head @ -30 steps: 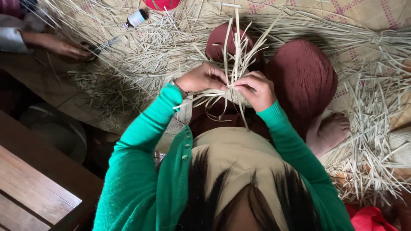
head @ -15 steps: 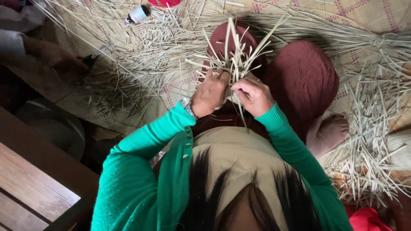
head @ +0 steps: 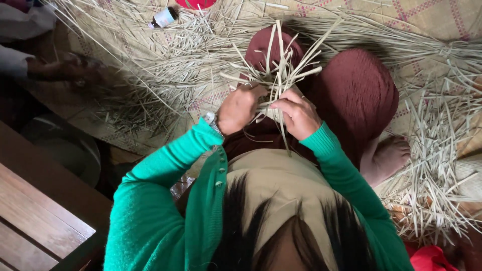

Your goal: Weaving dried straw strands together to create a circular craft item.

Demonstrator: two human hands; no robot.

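Woven mat [head: 432,20] is lying strewn with straw. Left hand [head: 240,108] and right hand [head: 297,114] are pinching a splayed straw bundle [head: 278,70] over the lap; plaiting seems underway, calling for crossing another strand.

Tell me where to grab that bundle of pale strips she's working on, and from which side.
Grip the bundle of strips low, at the gathered part between the left hand and right hand, probably coming from either side; above, the ends fan out loose.

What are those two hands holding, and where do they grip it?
Both the left hand and right hand hold a bundle of pale straw strips, gripped at its lower, gathered end; the upper ends fan out free.
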